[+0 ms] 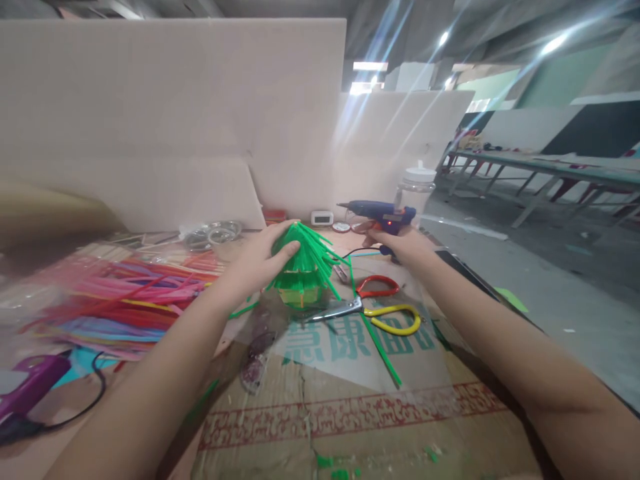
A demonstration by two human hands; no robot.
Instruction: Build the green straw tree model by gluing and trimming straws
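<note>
My left hand [260, 261] lies over the left side of a small cone-shaped model made of green straws [304, 263], fingers curved around its top. The model stands on a cardboard sheet [350, 413]. My right hand [400, 243] is closed round the handle of a blue hot glue gun [377, 212], held just right of the model with its nozzle pointing left. Scissors with one red and one yellow handle [370, 307] lie on the cardboard just in front of the model, and a loose green straw [380, 350] lies beside them.
A pile of pink, red and blue straws [120, 300] covers the table's left. A purple tool with a black cord [30, 387] lies at the near left. White foam boards [175, 120] stand behind. A clear plastic jar [415, 187] stands at the back right by the table edge.
</note>
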